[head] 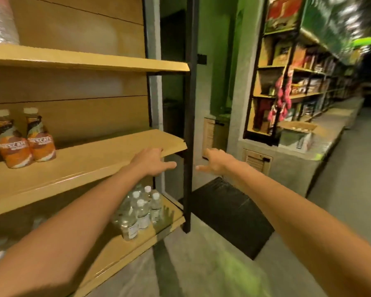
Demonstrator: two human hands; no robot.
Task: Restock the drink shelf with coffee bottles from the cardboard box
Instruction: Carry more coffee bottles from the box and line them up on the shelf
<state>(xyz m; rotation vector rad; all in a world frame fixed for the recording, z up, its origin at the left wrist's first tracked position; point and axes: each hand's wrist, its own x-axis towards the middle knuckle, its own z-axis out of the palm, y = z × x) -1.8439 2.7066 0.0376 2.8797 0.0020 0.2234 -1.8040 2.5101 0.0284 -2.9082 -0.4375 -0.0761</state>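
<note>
Two coffee bottles (26, 138) with orange-brown labels and white caps stand side by side at the left of the middle wooden shelf (90, 159). My left hand (152, 161) is stretched out in front of that shelf's right front edge, fingers apart and empty. My right hand (214, 161) reaches forward past the black shelf post (189, 125), also empty with spread fingers. An open cardboard box (298, 131) sits on the grey ledge far to the right, blurred.
Small water bottles (139, 211) stand on the bottom shelf under my left arm. A large water bottle (0, 20) is on the top shelf at left. A black mat (229, 213) lies on the floor. Stocked shelves (304, 82) line the aisle at right.
</note>
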